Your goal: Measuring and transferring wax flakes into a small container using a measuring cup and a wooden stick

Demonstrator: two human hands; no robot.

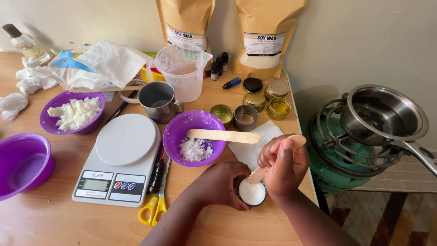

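Observation:
My left hand point(223, 182) wraps around a small round tin point(252, 193) filled with white wax, holding it on the wooden table point(54, 223). My right hand point(283, 166) grips a flat wooden stick point(256, 175) whose lower end presses into the wax in the tin. Just behind, a purple bowl point(182, 125) holds white wax flakes point(194, 149), and a second wooden stick point(223, 135) lies across its rim.
A white digital scale point(119, 157), yellow-handled scissors point(153, 210), a metal cup point(158, 100), a plastic jug point(183, 70), several empty tins point(246, 116), two more purple bowls, tissue and two brown wax bags point(266, 38) crowd the table. A steel pan point(382, 114) sits on a gas burner at right.

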